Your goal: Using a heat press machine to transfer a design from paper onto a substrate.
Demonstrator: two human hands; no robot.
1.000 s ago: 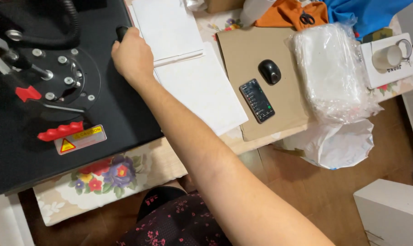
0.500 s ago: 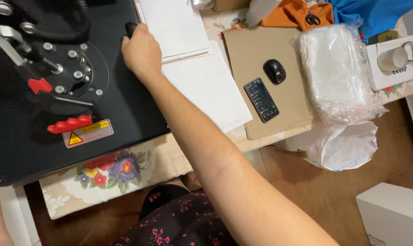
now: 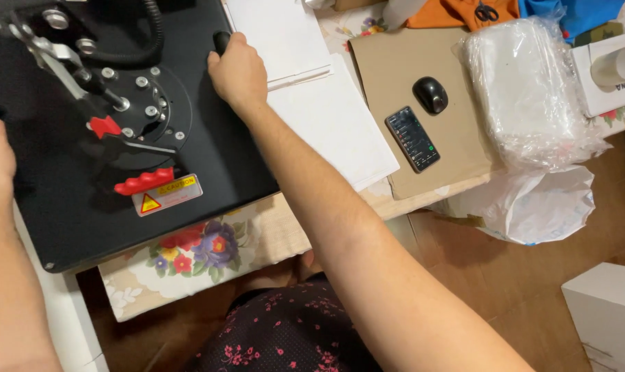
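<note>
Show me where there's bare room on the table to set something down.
Bare cardboard sheet between the white paper and the mouse. Crowded right of the phone: plastic-wrapped bundle. The heat press fills the left.

So it's a big flat black heat press (image 3: 71,200), sitting closed and level on the bench, taking up the whole left side of the view and hanging a bit over the near edge. On top there's a round bolted plate with a silver linkage, a black cable looping across, a couple of red plastic bits and a yellow-and-white warning sticker near the front. A small black handle (image 3: 221,41) sticks up at its far right edge, gripped from the side.
</note>
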